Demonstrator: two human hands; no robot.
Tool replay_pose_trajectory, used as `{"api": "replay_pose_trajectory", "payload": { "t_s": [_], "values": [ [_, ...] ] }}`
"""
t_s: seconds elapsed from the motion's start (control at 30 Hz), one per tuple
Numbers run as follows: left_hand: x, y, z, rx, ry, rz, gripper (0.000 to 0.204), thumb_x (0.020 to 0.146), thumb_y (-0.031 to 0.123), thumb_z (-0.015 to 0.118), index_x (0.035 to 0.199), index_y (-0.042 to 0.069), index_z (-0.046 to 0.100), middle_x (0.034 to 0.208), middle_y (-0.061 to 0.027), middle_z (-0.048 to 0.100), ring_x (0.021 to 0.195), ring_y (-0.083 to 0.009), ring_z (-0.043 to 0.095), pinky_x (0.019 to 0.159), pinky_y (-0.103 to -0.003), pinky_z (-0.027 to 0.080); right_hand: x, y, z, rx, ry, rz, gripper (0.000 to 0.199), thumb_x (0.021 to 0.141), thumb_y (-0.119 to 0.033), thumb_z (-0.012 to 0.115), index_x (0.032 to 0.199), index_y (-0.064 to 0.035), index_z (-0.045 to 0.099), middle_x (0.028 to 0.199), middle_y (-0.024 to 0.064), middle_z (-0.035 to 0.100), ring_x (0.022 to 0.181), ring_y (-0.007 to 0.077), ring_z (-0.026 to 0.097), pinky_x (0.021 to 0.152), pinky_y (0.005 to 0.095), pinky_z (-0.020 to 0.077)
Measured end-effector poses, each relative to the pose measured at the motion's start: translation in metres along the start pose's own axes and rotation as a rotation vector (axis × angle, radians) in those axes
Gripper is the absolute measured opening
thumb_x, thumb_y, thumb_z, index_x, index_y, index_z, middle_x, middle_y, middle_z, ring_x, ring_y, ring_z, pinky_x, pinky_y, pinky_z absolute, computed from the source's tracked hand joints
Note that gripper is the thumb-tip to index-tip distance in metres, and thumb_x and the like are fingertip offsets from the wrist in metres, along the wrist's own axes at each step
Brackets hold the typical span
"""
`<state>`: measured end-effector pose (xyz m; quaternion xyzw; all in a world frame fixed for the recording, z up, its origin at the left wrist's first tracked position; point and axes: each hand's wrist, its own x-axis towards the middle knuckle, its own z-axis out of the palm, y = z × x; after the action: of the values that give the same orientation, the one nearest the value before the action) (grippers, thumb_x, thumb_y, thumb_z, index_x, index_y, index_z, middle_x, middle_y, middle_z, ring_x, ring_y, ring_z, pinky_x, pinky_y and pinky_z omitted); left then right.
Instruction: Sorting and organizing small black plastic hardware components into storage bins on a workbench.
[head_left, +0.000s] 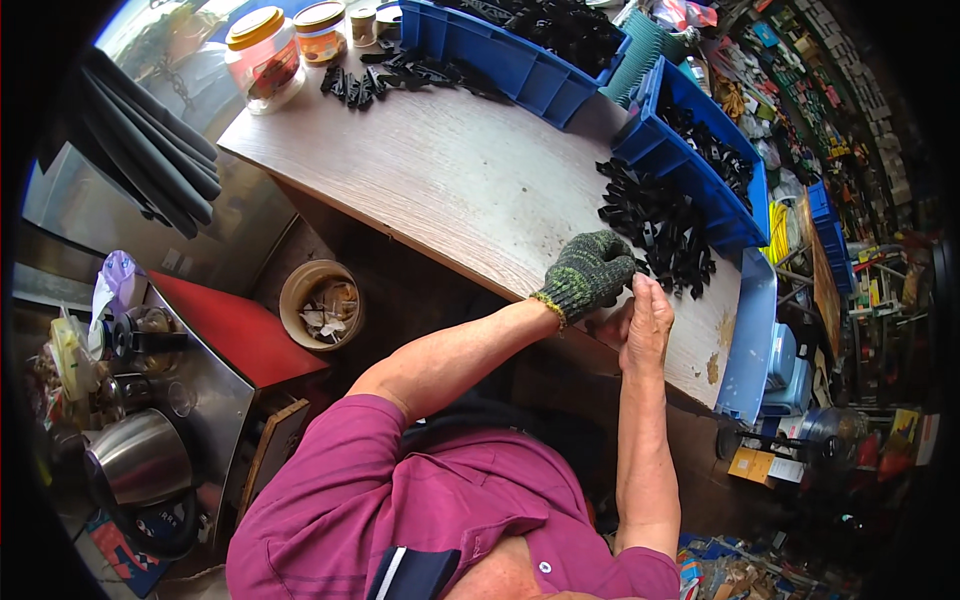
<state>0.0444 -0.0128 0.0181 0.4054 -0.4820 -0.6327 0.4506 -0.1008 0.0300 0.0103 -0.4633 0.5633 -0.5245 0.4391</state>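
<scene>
Bare right hand (648,322): fingers together, nearly straight. Gloved left hand (592,270) beside it: fingers curled. Both at near edge of tabletop (450,165); whether either grips anything, cannot tell. Just beyond, on tabletop: loose heap of black parts (660,225), overlapping; pulling one could drag neighbours off edge. Thick knit could dull feel, causing slip. Farther: blue bin (685,178), piled full; knock could spill contents.
</scene>
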Motion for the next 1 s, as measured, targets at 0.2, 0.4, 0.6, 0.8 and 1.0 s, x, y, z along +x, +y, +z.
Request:
{"api": "replay_pose_trajectory", "payload": {
  "t_s": [0.2, 0.4, 0.6, 0.8, 1.0],
  "values": [
    [0.011, -0.03, -0.021, 0.436, 0.033, 0.452, 0.024, 0.091, 0.024, 0.067, 0.099, 0.001, 0.068, 0.093, -0.0138, 0.07, 0.082, -0.0262, 0.068, 0.076, -0.038, 0.055, 0.013, 0.027, 0.001, -0.142, 0.093, -0.346, 0.034, 0.101, -0.034, 0.055, 0.086, -0.0044, 0.057, 0.054, -0.0057, 0.042, 0.041, 0.0052, 0.036, 0.038, 0.0219, 0.0304],
    [0.057, 0.03, -0.209, 1.327, 0.85, 0.81, 0.045, 0.079, 0.017, 0.071, 0.123, 0.01, 0.062, 0.121, -0.0189, 0.063, 0.113, -0.0389, 0.058, 0.103, -0.049, 0.043, -0.007, -0.009, 0.016, 0.098, 0.131, 0.1, 0.038, 0.102, -0.035, 0.049, 0.085, -0.0007, 0.052, 0.047, -0.0031, 0.033, 0.035, 0.0087, 0.038, 0.033, 0.0272, 0.0455],
    [0.072, 0.05, -0.292, 1.641, 0.724, 0.522, 0.028, 0.087, 0.022, 0.061, 0.113, 0.013, 0.068, 0.122, -0.0136, 0.064, 0.111, -0.0363, 0.059, 0.094, -0.049, 0.047, -0.005, -0.008, 0.017, 0.131, 0.156, 0.136, 0.04, 0.101, -0.038, 0.05, 0.084, -0.0017, 0.053, 0.044, -0.0043, 0.028, 0.035, 0.0094, 0.037, 0.032, 0.0295, 0.0461],
    [0.059, 0.028, -0.268, 1.498, 0.505, 0.863, 0.027, 0.09, 0.017, 0.06, 0.115, 0.011, 0.066, 0.123, -0.0152, 0.064, 0.114, -0.0372, 0.059, 0.094, -0.047, 0.05, -0.006, -0.011, 0.02, 0.107, 0.158, 0.132, 0.04, 0.101, -0.038, 0.05, 0.084, -0.0016, 0.054, 0.045, -0.0044, 0.029, 0.035, 0.0089, 0.037, 0.033, 0.0286, 0.0461],
    [0.031, 0.032, -0.213, 1.478, 0.218, 0.655, 0.023, 0.096, 0.026, 0.056, 0.111, 0.013, 0.067, 0.103, -0.0146, 0.068, 0.1, -0.0338, 0.064, 0.084, -0.046, 0.051, -0.008, -0.012, 0.02, 0.102, 0.155, 0.115, 0.041, 0.101, -0.04, 0.052, 0.085, -0.0014, 0.054, 0.046, -0.0044, 0.03, 0.037, 0.0083, 0.037, 0.034, 0.0278, 0.0461]
  ]
}}
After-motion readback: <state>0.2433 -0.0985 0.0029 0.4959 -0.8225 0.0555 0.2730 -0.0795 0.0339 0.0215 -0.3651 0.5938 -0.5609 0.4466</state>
